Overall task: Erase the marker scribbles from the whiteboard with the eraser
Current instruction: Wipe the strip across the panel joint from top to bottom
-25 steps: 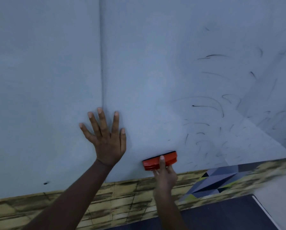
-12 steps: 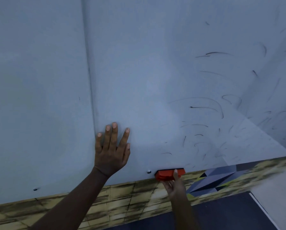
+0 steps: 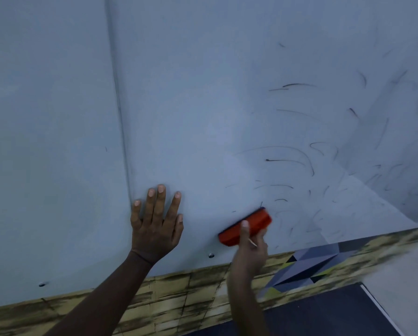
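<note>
Filling most of the view is the large pale blue-grey whiteboard (image 3: 203, 117), with a yellowish wood-patterned strip (image 3: 179, 294) running under its lower edge. Thin black marker scribbles (image 3: 300, 163) are spreading over the whiteboard's right half. The left hand (image 3: 156, 226) is pressing flat on the whiteboard near its bottom edge, fingers straight and slightly spread. The right hand (image 3: 249, 248) is curling its grip around the red oblong eraser (image 3: 245, 226), holding it tilted against the whiteboard just left of the lowest scribbles, right of the left hand.
</note>
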{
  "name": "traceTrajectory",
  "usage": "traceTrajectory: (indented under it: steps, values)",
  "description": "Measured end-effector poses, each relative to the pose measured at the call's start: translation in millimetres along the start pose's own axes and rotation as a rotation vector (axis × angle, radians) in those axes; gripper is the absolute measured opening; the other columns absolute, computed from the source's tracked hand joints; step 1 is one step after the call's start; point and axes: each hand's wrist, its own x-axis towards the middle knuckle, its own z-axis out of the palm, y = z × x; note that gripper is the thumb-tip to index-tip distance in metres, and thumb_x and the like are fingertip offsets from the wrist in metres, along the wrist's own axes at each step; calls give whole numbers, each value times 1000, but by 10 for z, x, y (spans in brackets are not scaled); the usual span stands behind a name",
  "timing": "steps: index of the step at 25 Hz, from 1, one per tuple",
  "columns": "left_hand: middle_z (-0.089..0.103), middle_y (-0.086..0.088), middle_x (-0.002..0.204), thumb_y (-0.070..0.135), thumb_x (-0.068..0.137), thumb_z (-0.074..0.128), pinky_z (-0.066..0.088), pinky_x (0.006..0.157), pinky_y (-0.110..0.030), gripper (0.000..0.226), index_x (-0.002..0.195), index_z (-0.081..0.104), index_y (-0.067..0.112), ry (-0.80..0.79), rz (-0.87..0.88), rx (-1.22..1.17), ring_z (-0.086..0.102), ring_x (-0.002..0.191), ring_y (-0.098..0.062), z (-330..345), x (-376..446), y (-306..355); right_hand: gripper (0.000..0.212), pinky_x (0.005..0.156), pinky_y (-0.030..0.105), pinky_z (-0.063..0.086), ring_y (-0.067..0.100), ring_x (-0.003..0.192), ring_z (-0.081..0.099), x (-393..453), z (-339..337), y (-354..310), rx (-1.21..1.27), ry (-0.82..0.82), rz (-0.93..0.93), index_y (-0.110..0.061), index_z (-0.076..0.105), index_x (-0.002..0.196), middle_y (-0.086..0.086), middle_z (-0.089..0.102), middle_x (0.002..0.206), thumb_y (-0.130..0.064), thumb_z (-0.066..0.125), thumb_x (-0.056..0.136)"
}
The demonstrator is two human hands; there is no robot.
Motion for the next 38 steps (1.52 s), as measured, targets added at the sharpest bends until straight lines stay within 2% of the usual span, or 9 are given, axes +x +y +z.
traceTrajectory:
  steps: [5,8,13,18,20,23,26,31,38]
  values:
    - [14,-19,176,34,106,45,8,132,-53,67,167,29,10,-6,-35,-19,12,164,-33,-8,-28,53,76,75,37,62,20,98,63,-546,71,78,-151,-245,-236,-15,51,151,-2,45,105,-60,68,91]
    - [13,-18,176,34,106,46,6,132,-53,69,167,27,10,-20,-39,-22,11,164,-33,-4,-66,61,54,76,26,61,18,97,65,-91,-22,-216,-82,-130,-154,-23,60,140,4,53,108,-46,71,93]
    - [13,-17,176,35,107,44,3,132,-55,68,167,26,10,-51,-24,-1,10,164,-34,1,-105,68,56,92,46,59,31,114,67,740,-427,-372,204,-17,359,-13,58,143,10,69,127,-35,74,94]
    - [8,-15,177,34,106,49,3,132,-54,72,169,21,12,-120,-41,-15,7,165,-32,-102,-51,70,53,53,47,63,36,92,64,613,-578,168,308,-87,820,0,50,130,24,60,134,-34,71,95]
    - [9,-15,177,31,106,51,7,132,-56,72,169,22,11,-153,-62,-5,9,164,-34,-169,-23,114,59,64,44,62,34,97,66,637,-481,100,243,-25,681,-4,54,137,17,63,131,-39,74,93]
    - [28,-18,170,23,105,54,24,125,-63,63,164,35,9,-149,-192,-25,25,159,-38,-274,65,346,56,86,39,56,25,108,65,898,-398,-436,33,40,13,-20,59,143,7,63,119,-42,73,94]
    - [47,-11,151,3,95,56,36,112,-59,60,155,51,10,-103,-207,-39,43,144,-31,-314,391,568,51,82,26,61,14,99,63,886,-281,-993,-47,-103,-423,-21,64,135,1,52,112,-37,79,89]
    - [49,-11,147,-5,95,48,31,108,-52,58,150,57,8,-9,-234,20,43,140,-28,-355,1123,555,68,73,39,43,28,88,50,398,-213,-417,-674,-484,-1176,-28,63,138,5,51,99,-32,85,73]
    - [42,-16,160,10,103,46,29,112,-54,51,154,52,8,79,-179,97,35,152,-30,-347,1635,267,73,71,35,44,21,86,48,686,-264,-739,-570,-466,-1196,-31,64,139,1,51,99,-39,88,71]
